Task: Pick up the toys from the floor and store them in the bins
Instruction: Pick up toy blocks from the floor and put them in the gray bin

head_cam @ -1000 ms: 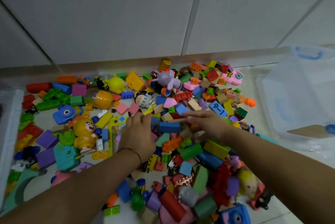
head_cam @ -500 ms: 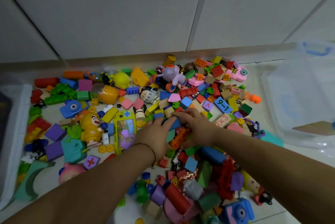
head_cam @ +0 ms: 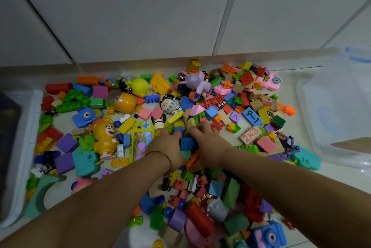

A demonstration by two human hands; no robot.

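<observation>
Closest to the cam, at bottom R, sits a blue toy camera [head_cam: 269, 235], w/ a red cylinder [head_cam: 197, 217] and a purple block [head_cam: 177, 219] just L of it at the near edge of the toy pile [head_cam: 216, 189]. 2 bare forearms reach over these to mid-pile. L hand [head_cam: 170, 147], thin band on its wrist, curls its fingers onto a blue block [head_cam: 187, 143] and holds it. R hand [head_cam: 208, 145] lies just beside, fingers bent over the same block and the bricks around it; can't tell if it grips or only presses. An orange brick [head_cam: 193, 158] lies betw. the 2 wrists. Just L of the L hand: a yellow handheld game [head_cam: 141, 141], then a yellow figure [head_cam: 104, 137].

The toys are all on the floor [head_cam: 230, 138], betw. 2 bins: a white-rimmed bin [head_cam: 33, 127] at far L, a clear bin [head_cam: 329, 111] at R.

Farther out lie number tiles "2x3" [head_cam: 250, 134] and "9-1" [head_cam: 252, 116], a purple creature [head_cam: 195, 83] on orange wheels, and a pink camera [head_cam: 271, 81]. A yellow cylinder [head_cam: 193, 65] lies by the skirting, tiled wall [head_cam: 140, 16] behind.
</observation>
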